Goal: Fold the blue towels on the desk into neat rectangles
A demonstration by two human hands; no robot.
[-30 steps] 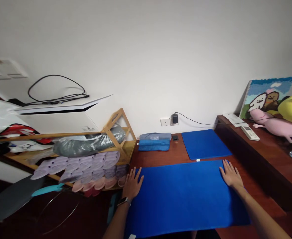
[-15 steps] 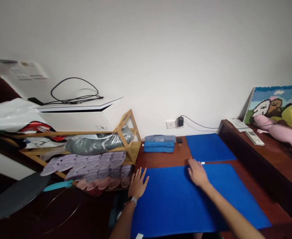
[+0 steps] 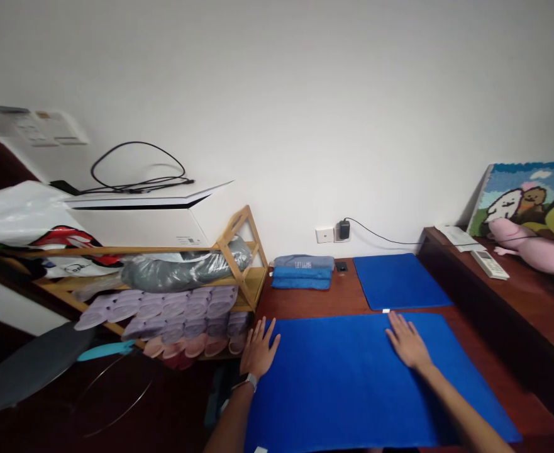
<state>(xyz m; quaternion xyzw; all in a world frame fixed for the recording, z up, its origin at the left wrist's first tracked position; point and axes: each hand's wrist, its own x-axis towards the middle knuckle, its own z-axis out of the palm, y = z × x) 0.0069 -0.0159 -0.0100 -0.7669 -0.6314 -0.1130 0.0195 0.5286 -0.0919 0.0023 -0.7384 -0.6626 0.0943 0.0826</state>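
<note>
A large blue cloth (image 3: pixel 337 384) lies spread flat over the reddish-brown table (image 3: pixel 290 305). My left hand (image 3: pixel 259 349), a watch on its wrist, rests with fingers apart at the cloth's left edge near the far corner. On the far right part of the same cloth, my right hand (image 3: pixel 409 341) lies flat with its fingers stretched out. Just beyond it, a smaller blue cloth (image 3: pixel 399 282) is laid flat, and a small white tag shows between the two. At the back left, folded blue and grey cloths (image 3: pixel 302 277) sit against the wall.
Left of the table stands a wooden rack (image 3: pixel 248 277) with lilac and pink slippers (image 3: pixel 177 308) and a white box (image 3: pixel 139 223) on top. A charger (image 3: pixel 344 229) is plugged into the wall. On the right ledge are a remote (image 3: pixel 490 265) and a pink plush toy (image 3: pixel 531 245).
My right hand has slid to the right across the large blue cloth and now lies flatter. My left hand stays at the left edge. The view has shifted slightly.
</note>
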